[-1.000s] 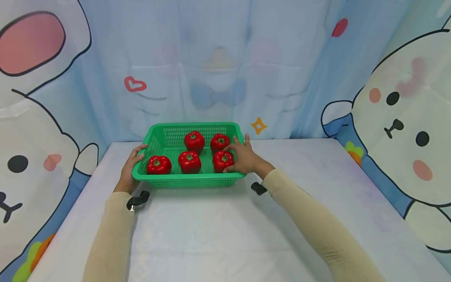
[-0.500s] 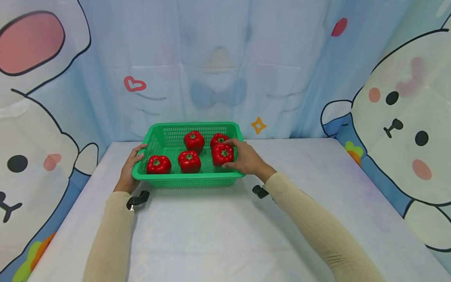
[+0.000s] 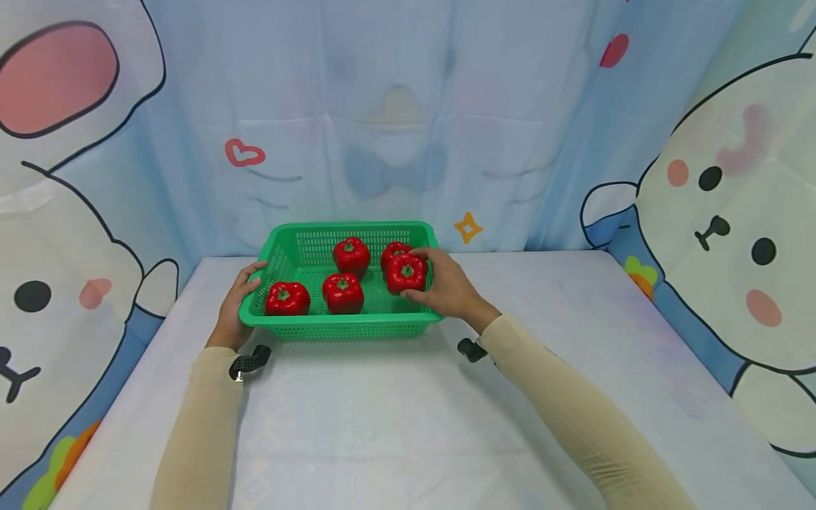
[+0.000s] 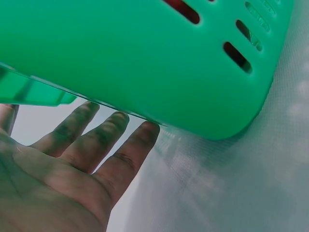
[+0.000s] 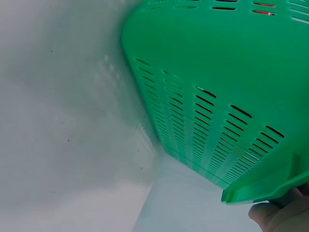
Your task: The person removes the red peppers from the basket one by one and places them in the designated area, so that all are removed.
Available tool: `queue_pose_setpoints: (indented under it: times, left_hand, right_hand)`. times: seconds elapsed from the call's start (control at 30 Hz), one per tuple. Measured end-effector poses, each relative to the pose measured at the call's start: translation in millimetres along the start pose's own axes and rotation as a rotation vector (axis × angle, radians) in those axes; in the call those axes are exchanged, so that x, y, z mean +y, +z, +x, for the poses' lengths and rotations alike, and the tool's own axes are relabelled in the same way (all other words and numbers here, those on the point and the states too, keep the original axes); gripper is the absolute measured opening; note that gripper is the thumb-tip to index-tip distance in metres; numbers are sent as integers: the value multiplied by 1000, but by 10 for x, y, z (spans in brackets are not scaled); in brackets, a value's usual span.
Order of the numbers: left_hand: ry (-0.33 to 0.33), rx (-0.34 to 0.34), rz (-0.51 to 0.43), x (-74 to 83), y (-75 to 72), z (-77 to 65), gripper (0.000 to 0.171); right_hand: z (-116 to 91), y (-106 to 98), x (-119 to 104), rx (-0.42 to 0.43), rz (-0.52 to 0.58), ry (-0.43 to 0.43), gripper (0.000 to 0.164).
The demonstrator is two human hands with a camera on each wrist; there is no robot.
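My right hand (image 3: pixel 451 285) holds a red bell pepper (image 3: pixel 406 273) between thumb and fingers at the right end of the green plastic basket (image 3: pixel 344 326). That pepper overlaps another bell pepper (image 3: pixel 394 251) behind it. My left hand (image 3: pixel 234 304) rests against the basket's left end; in the left wrist view its straight fingers (image 4: pixel 124 157) touch the basket just under the rim. Two bell peppers (image 3: pixel 288 299) (image 3: pixel 343 294) sit along the near side, and one more bell pepper (image 3: pixel 352 256) lies farther back. The right wrist view catches only part of the hand, beyond the basket's rim.
The basket stands near the far edge of a table covered in white cloth (image 3: pixel 395 411). Behind it hangs a blue curtain (image 3: pixel 382 85) printed with cartoon figures, which continues down both sides. A black wrist device (image 3: pixel 249 361) sits on the left sleeve.
The right fingers, spread at first, have closed round the near right pepper. It has risen a little and tilted its stem toward the camera. The left hand and basket stay put.
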State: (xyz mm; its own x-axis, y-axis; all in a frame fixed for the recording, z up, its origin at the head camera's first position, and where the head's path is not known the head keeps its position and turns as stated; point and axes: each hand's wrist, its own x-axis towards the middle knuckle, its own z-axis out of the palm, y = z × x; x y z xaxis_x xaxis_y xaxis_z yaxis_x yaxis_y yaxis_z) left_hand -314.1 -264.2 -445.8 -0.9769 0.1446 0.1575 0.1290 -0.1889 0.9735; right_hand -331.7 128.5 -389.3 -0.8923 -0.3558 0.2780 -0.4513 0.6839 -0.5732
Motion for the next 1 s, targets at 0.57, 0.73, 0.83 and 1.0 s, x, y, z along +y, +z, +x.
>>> queue_pose_setpoints:
  times: [0.57, 0.73, 0.83, 1.0]
  left_hand:
    - [-2, -2, 14, 12, -1, -10, 47]
    - [3, 0, -2, 3, -17, -8, 46]
    - [8, -2, 0, -5, -17, -4, 46]
    - [5, 4, 12, -11, -7, 12, 44]
  right_hand:
    - [98, -147, 124, 349, 215, 2, 70]
    - [142, -222, 196, 415, 233, 24, 69]
    - [186, -288, 284, 436, 207, 76, 70]
    - [272, -405, 502, 448, 155, 175, 71]
